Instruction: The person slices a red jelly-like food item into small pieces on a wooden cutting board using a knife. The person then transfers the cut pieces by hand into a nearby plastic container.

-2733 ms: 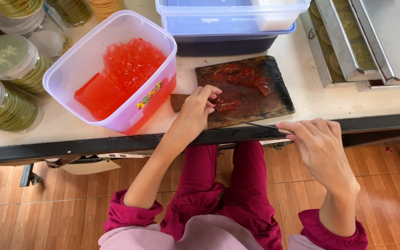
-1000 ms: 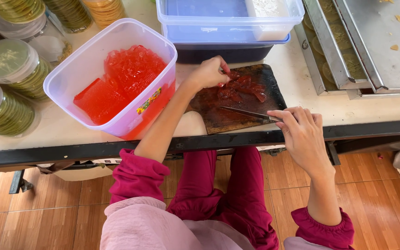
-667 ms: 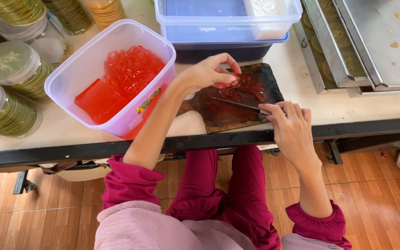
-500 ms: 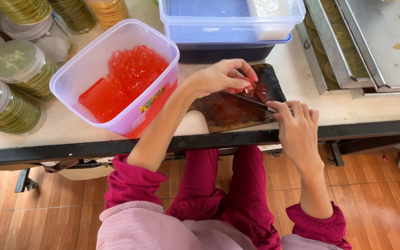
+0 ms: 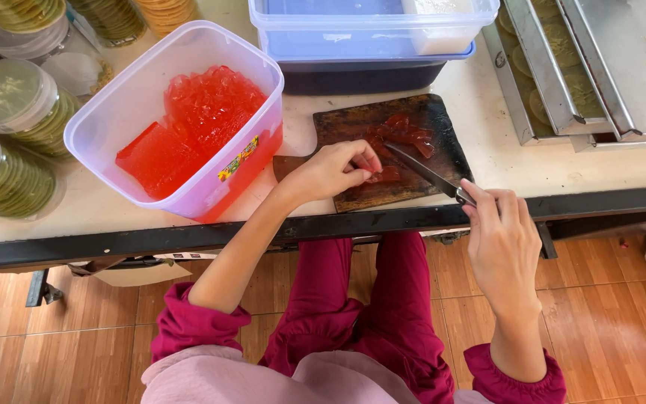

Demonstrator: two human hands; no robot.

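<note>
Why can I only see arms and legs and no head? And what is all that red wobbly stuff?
The camera sits on the person's head and looks straight down, so you see only their own arms, their lap and the table edge. The left hand presses on a red jelly piece lying on a dark cutting board. The right hand holds a knife, its blade lying across the board. More red pieces sit further up the board. Left of it stands a clear plastic tub full of red jelly. Behind the board is a blue-and-clear box. On the far left are round lidded tubs, and on the right are metal trays.
</note>
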